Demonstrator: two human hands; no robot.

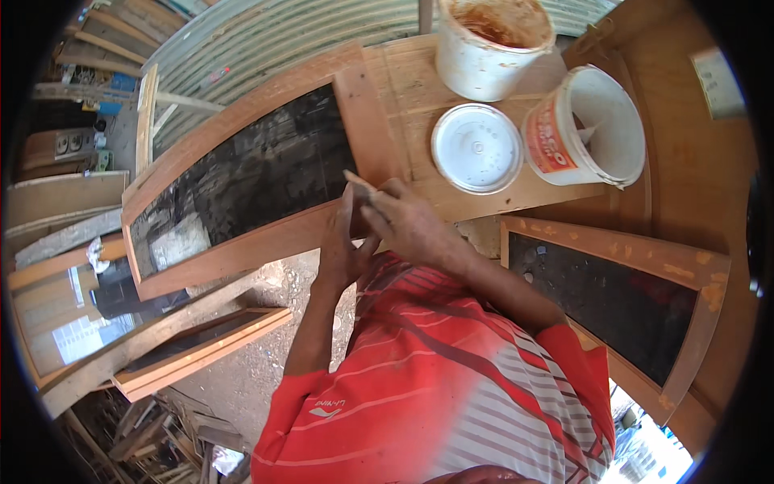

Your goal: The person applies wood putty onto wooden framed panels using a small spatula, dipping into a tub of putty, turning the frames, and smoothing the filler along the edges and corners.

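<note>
A wooden frame with a dark glass panel (258, 161) lies tilted across the workbench in front of me. My right hand (403, 222) is closed on a thin light-brown strip (359, 182), whose tip points at the inner corner of the frame's near rail (266, 242). I cannot make out whether the strip is wood or folded paper. Against the outer edge of the same rail rests my left hand (343, 246), its fingers stretched out and its thumb apart, just left of the right hand.
On the bench (419, 105), a stained white bucket (476, 68), a tipped white bucket (597, 121) and a round white lid (477, 149) stand to the right. Another glazed frame (613, 246) leans at the right. More frames (205, 351) and scrap wood (153, 431) lie at the lower left.
</note>
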